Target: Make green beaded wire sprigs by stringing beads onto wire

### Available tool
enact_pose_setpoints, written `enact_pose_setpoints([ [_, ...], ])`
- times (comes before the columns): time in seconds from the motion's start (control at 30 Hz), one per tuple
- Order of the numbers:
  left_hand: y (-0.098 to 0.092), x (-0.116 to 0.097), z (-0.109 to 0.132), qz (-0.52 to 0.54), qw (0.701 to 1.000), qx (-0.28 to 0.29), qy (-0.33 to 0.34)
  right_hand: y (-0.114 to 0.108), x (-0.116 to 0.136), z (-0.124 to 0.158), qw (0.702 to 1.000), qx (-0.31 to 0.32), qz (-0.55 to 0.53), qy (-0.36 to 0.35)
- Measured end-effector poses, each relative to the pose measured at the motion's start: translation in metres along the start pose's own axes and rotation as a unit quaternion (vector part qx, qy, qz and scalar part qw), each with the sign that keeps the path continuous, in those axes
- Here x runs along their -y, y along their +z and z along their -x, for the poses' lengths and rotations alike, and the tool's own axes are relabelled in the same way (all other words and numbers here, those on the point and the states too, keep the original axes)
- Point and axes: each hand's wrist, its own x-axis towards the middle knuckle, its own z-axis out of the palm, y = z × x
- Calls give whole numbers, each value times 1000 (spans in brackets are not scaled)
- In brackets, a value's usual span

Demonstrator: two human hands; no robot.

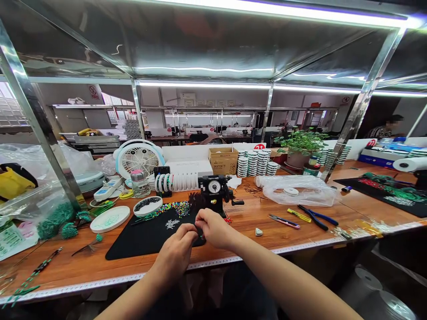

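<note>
Although whatever is held is too small to be made out, the fingers (200, 215) of the left hand (174, 257) and right hand (212, 229) are pinched closed just above a black mat (140, 240) on a wooden worktop (247, 226), with multicoloured beads (171, 209) and a dial-faced machine (213, 189) just beyond.

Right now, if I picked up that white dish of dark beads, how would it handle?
The dish looks shallow and has no lid, so the beads would probably spill if it tipped. Its round, flat shape suggests it sits steadily. I can't tell whether it's ceramic or plastic; if ceramic, it could chip when dropped.
</note>
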Motion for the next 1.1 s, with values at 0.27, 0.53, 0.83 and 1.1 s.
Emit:
enact_pose_setpoints([
  [0.27, 0, -3, -7, 231, 948, 20, -217, -3, -5, 10, 996, -86, -1, 33],
  [0.53, -4, -10, -7, 446, 808, -10, -384, 26, 10, 47, 994, -69, -82, 34],
  [0.83, -7, -12, -6, 169, 979, 25, -114, -1, 7, 11, 999, -5, -42, 2],
  [1.1, -2, 7, -12, 31, 996, 50, 64, -7, -14, -15, 956, 128, -217, 149],
])
